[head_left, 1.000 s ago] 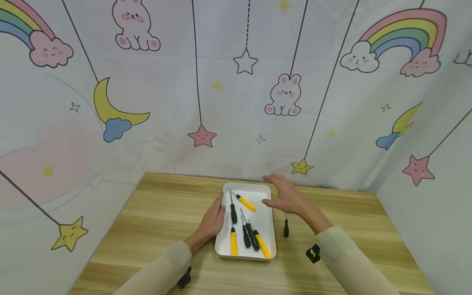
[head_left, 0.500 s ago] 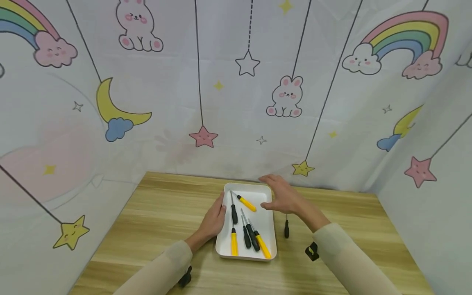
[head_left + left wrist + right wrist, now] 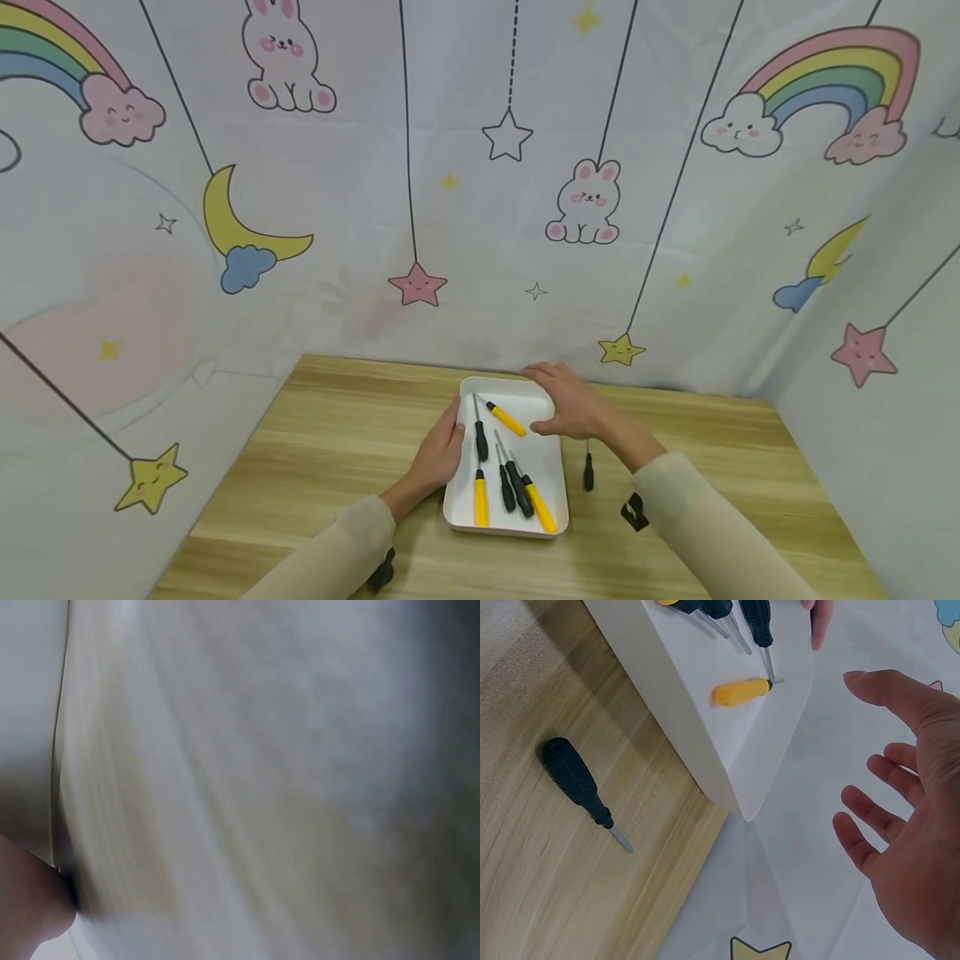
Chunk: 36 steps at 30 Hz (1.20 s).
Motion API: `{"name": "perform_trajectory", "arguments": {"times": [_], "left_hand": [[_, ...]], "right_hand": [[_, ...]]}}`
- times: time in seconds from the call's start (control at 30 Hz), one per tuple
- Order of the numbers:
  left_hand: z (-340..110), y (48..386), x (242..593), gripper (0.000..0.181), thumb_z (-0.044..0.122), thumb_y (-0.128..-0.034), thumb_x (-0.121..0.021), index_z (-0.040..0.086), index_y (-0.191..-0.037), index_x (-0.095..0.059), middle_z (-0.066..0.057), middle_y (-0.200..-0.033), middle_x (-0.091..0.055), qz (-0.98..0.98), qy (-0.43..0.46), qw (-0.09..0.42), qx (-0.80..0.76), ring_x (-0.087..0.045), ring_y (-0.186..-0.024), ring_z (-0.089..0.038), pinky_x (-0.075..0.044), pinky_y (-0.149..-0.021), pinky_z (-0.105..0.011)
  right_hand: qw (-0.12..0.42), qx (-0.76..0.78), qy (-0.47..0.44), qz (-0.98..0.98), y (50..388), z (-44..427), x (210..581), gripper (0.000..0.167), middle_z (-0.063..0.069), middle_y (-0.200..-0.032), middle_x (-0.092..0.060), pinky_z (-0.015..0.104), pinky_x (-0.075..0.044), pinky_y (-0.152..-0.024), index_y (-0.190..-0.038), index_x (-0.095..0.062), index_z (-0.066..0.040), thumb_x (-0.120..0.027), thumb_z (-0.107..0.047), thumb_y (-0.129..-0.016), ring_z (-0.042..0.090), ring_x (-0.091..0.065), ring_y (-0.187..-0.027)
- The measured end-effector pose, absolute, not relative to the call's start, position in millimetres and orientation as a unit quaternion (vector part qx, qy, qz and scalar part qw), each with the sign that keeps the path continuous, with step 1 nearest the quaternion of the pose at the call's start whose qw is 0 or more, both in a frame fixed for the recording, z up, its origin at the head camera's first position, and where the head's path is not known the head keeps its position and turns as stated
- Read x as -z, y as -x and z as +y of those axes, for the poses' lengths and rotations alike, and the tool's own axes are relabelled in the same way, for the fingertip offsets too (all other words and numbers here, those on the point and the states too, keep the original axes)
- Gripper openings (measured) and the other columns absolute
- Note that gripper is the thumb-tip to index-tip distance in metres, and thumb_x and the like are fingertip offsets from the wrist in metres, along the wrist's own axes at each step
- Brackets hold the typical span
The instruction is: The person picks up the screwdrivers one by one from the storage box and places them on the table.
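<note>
A white tray [image 3: 540,467] holds several yellow- and black-handled screwdrivers. My left hand [image 3: 435,454] grips the tray's left wall, fingers outside and thumb at the rim; its fingertips [image 3: 821,624] show past the tray's far edge in the right wrist view. Over the tray's upper right corner my right hand [image 3: 576,407] hovers, thumb spread from the fingers and nothing between them. A yellow-handled screwdriver [image 3: 507,418] lies inside near it. One black-handled screwdriver [image 3: 588,473] lies on the table to the right of the tray, also seen in the right wrist view.
The wooden table [image 3: 345,417] has a printed white curtain [image 3: 360,208] behind its back edge, and more curtain at both sides. The left wrist view is mostly blurred, with a bit of skin at its lower left.
My right hand has shifted slightly left over the tray's upper right part. The head view has moved a little; the left hand stays at the tray and the screwdrivers lie as before.
</note>
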<state>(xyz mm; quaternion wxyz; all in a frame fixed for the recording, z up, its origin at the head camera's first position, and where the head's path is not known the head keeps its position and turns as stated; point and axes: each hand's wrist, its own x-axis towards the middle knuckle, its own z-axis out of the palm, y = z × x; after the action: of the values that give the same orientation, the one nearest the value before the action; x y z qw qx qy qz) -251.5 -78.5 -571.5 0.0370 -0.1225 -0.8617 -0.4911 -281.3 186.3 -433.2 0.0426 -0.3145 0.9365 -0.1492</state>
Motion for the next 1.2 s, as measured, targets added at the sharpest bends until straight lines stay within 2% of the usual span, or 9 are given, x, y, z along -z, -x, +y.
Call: {"name": "perform_trajectory", "arguments": {"times": [0.33,0.63,1.03,1.2], "left_hand": [[-78,253,571,0.055,0.010,-0.1145,-0.037,-0.003,-0.166,-0.024,-0.022,-0.171,-0.028,-0.867,0.116,0.033,0.483,-0.027,-0.157,-0.040,-0.022,-0.128,-0.054],[-78,253,572,0.055,0.011,-0.1146,-0.037,-0.003,-0.166,-0.023,-0.021,-0.171,-0.027,-0.867,0.115,0.035,0.484,-0.027,-0.158,-0.038,-0.022,-0.128,-0.053],[-79,250,572,0.055,0.011,-0.1144,-0.037,-0.004,-0.166,-0.023,-0.022,-0.171,-0.027,-0.867,0.121,0.036,0.482,-0.027,-0.158,-0.039,-0.022,-0.128,-0.053],[-80,251,573,0.056,0.011,-0.1145,-0.037,-0.004,-0.166,-0.023,-0.022,-0.171,-0.028,-0.867,0.119,0.034,0.483,-0.028,-0.158,-0.038,-0.022,-0.129,-0.053]], "right_hand": [[0.056,0.141,0.321,0.935,286,184,438,0.084,0.014,-0.163,-0.046,0.060,-0.041,-0.117,-0.159,-0.046,-0.006,-0.085,-0.030,-0.089,0.040,-0.044,-0.145],[0.063,0.134,0.321,0.935,288,182,447,0.085,0.014,-0.163,-0.045,0.059,-0.043,-0.115,-0.160,-0.046,-0.007,-0.087,-0.029,-0.088,0.040,-0.046,-0.143],[0.082,0.093,0.316,0.941,289,170,457,0.086,0.010,-0.167,-0.041,0.058,-0.035,-0.122,-0.162,-0.044,-0.012,-0.086,-0.028,-0.089,0.039,-0.039,-0.151],[0.102,0.083,0.310,0.942,289,166,459,0.086,0.007,-0.166,-0.043,0.057,-0.036,-0.122,-0.162,-0.045,-0.015,-0.087,-0.027,-0.088,0.037,-0.042,-0.149]]}}
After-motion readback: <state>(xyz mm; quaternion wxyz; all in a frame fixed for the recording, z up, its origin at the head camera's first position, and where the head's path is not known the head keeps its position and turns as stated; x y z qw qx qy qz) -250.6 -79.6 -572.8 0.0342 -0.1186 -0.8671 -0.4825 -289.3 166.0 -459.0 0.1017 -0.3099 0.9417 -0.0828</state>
